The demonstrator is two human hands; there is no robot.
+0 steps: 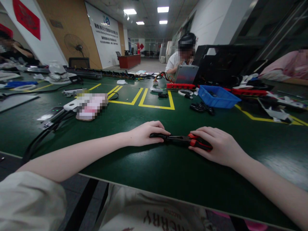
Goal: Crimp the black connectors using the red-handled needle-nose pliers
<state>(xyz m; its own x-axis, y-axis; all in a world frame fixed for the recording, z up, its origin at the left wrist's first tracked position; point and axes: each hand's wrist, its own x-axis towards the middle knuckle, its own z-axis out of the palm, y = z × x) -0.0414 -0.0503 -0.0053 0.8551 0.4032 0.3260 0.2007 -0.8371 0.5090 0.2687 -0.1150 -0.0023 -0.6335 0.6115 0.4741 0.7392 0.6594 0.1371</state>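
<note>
In front of me, just above or on the green table, my right hand is closed around pliers with red and black handles. Their dark jaws point left. My left hand pinches a slim black piece, which looks like a small screwdriver, between thumb and fingers. Its thin end meets the plier jaws, but I cannot tell whether the jaws grip it or only lie against it. Fingers hide part of both tools.
Beyond my hands lie black cable connectors and a blue bin. A phone and black cables are on the left. Yellow tape marks the tabletop. A person sits across the table.
</note>
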